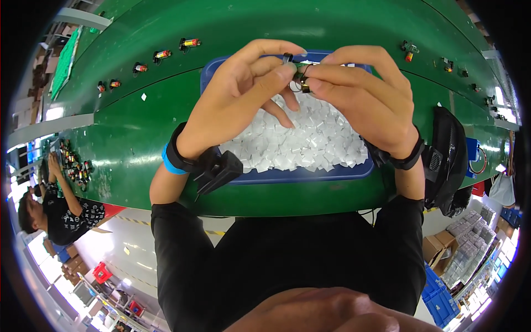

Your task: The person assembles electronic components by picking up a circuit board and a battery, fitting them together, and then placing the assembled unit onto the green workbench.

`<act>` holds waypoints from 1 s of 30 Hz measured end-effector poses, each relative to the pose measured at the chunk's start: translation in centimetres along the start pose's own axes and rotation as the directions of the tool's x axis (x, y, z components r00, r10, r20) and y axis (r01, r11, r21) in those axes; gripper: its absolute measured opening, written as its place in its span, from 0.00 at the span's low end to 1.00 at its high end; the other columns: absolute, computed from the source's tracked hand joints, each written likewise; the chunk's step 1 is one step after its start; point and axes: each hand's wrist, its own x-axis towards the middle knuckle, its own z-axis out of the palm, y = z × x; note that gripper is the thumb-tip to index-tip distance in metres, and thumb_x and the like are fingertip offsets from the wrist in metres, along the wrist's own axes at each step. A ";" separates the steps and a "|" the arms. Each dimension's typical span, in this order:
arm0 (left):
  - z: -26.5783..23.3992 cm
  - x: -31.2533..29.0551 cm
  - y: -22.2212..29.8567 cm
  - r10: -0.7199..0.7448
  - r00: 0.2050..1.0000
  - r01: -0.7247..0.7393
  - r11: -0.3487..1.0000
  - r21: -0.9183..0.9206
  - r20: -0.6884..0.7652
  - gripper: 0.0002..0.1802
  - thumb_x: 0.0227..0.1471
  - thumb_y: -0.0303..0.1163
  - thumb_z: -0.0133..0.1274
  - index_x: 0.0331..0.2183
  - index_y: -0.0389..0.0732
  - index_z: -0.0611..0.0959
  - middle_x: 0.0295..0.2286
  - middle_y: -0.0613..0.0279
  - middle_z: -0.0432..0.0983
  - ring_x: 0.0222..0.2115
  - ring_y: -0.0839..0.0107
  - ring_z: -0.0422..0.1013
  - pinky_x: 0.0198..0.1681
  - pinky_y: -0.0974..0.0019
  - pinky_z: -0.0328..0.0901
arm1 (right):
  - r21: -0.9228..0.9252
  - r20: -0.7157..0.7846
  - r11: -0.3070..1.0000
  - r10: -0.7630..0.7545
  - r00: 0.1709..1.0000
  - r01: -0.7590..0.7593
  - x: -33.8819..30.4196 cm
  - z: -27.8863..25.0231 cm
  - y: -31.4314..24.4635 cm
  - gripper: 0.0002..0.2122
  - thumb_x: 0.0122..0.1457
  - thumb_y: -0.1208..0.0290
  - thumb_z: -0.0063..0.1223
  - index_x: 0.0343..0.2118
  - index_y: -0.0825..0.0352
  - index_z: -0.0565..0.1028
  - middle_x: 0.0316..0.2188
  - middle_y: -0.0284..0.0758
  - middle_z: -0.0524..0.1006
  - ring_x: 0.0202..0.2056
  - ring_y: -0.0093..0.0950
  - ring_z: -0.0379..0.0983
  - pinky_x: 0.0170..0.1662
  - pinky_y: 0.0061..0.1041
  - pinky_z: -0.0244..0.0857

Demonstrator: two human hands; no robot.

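Observation:
Both hands are raised over a blue tray (315, 176) heaped with small white square pieces (304, 135). Between my fingertips sits a small electronic assembly (299, 68), with a bit of green board, dark parts and thin wires. My left hand (232, 97) pinches its left side with thumb and forefinger, the other fingers curled loosely below. My right hand (368, 91) grips the right side, thumb and fingers pressed together by a small dark part. Fingers cover much of the assembly, so its full shape is hidden.
Similar small assemblies with red and yellow parts (191, 42) lie spaced along the green table (138, 119); others (410, 51) are at the right. A black bag (447, 144) rests at the table's right edge. At far left, a person (61, 213) works beside a cluster of assemblies (77, 169).

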 end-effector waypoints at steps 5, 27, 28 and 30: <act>0.0 0.3 -0.2 -0.122 0.993 0.122 0.992 -0.043 0.008 0.16 0.60 0.22 0.51 0.50 0.32 0.75 0.38 0.55 0.75 0.35 0.70 0.75 0.32 0.64 0.79 | -0.075 -0.011 0.997 -0.003 1.000 0.002 0.0 0.5 -1.1 0.10 0.43 0.83 0.67 0.32 0.69 0.81 0.34 0.37 0.83 0.36 0.35 0.80 0.36 0.24 0.75; 0.3 -0.4 -1.0 0.091 0.996 -0.092 0.982 0.165 0.011 0.19 0.55 0.18 0.54 0.50 0.30 0.75 0.38 0.54 0.76 0.36 0.69 0.76 0.34 0.65 0.80 | 0.030 -0.146 0.987 0.163 0.976 -0.160 0.1 1.4 -1.0 0.11 0.38 0.83 0.67 0.28 0.66 0.82 0.31 0.32 0.83 0.36 0.30 0.79 0.32 0.22 0.74; 0.4 -0.5 -0.7 0.050 0.999 -0.051 0.990 0.128 0.012 0.19 0.55 0.19 0.55 0.50 0.31 0.75 0.38 0.53 0.77 0.37 0.68 0.77 0.34 0.64 0.80 | 0.028 -0.153 0.987 0.159 0.975 -0.156 0.2 1.3 -1.0 0.11 0.38 0.83 0.67 0.27 0.66 0.82 0.31 0.32 0.83 0.35 0.30 0.78 0.32 0.22 0.74; 0.4 -0.5 -0.3 -0.031 0.999 0.029 0.998 0.052 0.021 0.19 0.56 0.21 0.57 0.50 0.31 0.75 0.39 0.52 0.77 0.37 0.67 0.77 0.35 0.64 0.79 | 0.022 -0.160 0.988 0.156 0.975 -0.154 0.2 1.4 -0.9 0.10 0.38 0.83 0.68 0.27 0.66 0.82 0.31 0.32 0.83 0.35 0.30 0.78 0.32 0.21 0.74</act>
